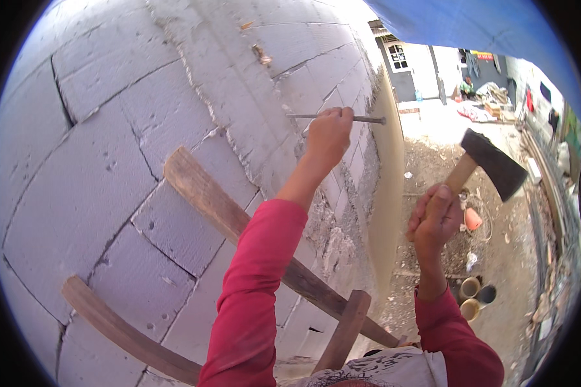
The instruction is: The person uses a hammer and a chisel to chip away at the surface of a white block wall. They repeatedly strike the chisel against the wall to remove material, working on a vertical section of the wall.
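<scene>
My left hand is closed around the middle of a thin steel chisel. Its left end points at the grey block wall, close to a vertical plastered strip; whether the tip touches cannot be told. The chisel's wider struck end sticks out to the right of my fist. On the right, my right hand grips the wooden handle of a hatchet, held up with its dark steel head above the fist. A gap separates the hatchet from the chisel.
Below my arms, a wooden ladder or frame with a long beam, a shorter rail and a crosspiece leans near the wall. Far below lie buckets, an orange object and long boards. A blue tarp hangs overhead.
</scene>
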### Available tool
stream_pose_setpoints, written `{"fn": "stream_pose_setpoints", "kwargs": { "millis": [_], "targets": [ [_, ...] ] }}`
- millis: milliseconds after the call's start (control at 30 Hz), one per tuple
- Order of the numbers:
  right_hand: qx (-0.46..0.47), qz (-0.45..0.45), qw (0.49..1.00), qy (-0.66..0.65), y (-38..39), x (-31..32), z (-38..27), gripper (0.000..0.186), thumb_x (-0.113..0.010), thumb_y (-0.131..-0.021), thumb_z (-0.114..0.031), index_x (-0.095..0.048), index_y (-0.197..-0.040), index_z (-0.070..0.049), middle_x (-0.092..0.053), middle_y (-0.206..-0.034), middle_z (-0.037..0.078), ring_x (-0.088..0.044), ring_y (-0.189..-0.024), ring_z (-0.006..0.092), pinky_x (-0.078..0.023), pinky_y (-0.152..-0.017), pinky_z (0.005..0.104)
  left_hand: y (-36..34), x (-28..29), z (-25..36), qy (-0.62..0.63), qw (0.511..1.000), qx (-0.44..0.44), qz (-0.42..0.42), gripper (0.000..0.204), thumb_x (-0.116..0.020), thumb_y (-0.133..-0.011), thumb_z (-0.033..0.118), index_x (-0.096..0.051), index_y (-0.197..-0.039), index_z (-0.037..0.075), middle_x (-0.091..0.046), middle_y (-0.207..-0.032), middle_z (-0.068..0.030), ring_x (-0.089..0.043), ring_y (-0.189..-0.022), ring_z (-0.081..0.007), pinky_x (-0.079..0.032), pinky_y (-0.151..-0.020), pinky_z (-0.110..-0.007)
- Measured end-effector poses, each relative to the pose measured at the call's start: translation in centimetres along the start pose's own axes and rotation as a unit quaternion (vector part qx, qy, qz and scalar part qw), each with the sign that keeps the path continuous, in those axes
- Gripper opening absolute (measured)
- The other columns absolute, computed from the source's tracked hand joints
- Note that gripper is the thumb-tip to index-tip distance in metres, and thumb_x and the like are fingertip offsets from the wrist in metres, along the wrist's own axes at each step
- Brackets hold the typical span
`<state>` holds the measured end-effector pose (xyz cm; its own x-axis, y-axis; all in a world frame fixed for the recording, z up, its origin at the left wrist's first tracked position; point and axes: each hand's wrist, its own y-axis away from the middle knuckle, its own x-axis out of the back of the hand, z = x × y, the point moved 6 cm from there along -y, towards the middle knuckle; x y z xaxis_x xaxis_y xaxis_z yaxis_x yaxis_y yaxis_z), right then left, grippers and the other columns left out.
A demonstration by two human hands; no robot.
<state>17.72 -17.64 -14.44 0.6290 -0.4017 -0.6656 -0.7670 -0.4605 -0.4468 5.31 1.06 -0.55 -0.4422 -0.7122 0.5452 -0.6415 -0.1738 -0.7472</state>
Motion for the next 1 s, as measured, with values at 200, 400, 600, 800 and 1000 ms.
{"fn": "stream_pose_setpoints", "kwargs": {
  "millis": [200,400,600,800,1000],
  "targets": [
    [0.07,-0.041,0.995,0.051,0.2,0.3,1.6,0.03,-0.045,-0.108,-0.028,-0.049,-0.088,-0.006,-0.045,-0.056,-0.003,-0.041,-0.039,0.005,-0.031,-0.037,0.0218,0.2,-0.8,0.1,0.001,1.0,-0.016,-0.016,0.022,-0.064,-0.075,-0.001,-0.054,-0.093,0.004,-0.065,-0.09,-0.0135,-0.067,-0.093,-0.0346,-0.056,-0.074,-0.042],
    [0.189,0.104,0.964,-0.152,0.4,-2.0,1.0,0.031,-0.049,-0.107,-0.025,-0.052,-0.086,-0.003,-0.047,-0.057,0.001,-0.043,-0.043,0.0062,-0.032,-0.041,0.0238,0.4,-1.2,0.5,-0.023,0.999,-0.029,-0.021,0.008,-0.06,-0.089,0.007,-0.055,-0.094,0.006,-0.066,-0.09,-0.012,-0.068,-0.09,-0.033,-0.055,-0.066,-0.046],
    [0.016,-0.062,0.989,0.13,2.4,-4.8,7.8,0.031,-0.054,-0.105,-0.027,-0.056,-0.088,-0.001,-0.047,-0.061,0.002,-0.044,-0.054,0.0104,-0.036,-0.049,0.0316,1.1,-0.6,0.6,-0.026,0.999,-0.022,-0.03,0.011,-0.058,-0.085,0.002,-0.056,-0.095,0.006,-0.065,-0.086,-0.0123,-0.068,-0.088,-0.0345,-0.055,-0.066,-0.046],
    [0.145,0.123,0.943,-0.272,0.0,-1.7,-1.9,0.036,-0.051,-0.106,-0.033,-0.055,-0.085,-0.004,-0.051,-0.06,0.001,-0.049,-0.048,0.0118,-0.041,-0.045,0.0294,1.5,-1.0,0.6,-0.037,0.998,-0.046,-0.019,0.016,-0.059,-0.081,0.002,-0.056,-0.095,0.006,-0.066,-0.087,-0.0118,-0.068,-0.088,-0.0338,-0.056,-0.067,-0.045],
    [-0.078,-0.074,0.992,0.058,3.2,-4.7,10.5,0.027,-0.054,-0.105,-0.023,-0.057,-0.085,-0.005,-0.056,-0.066,-0.001,-0.048,-0.049,0.0069,-0.042,-0.048,0.0254,0.5,-1.2,0.3,-0.046,0.998,-0.037,-0.019,0.016,-0.058,-0.081,0.002,-0.057,-0.096,0.007,-0.068,-0.09,-0.011,-0.069,-0.091,-0.0314,-0.056,-0.067,-0.043]
  ]
}}
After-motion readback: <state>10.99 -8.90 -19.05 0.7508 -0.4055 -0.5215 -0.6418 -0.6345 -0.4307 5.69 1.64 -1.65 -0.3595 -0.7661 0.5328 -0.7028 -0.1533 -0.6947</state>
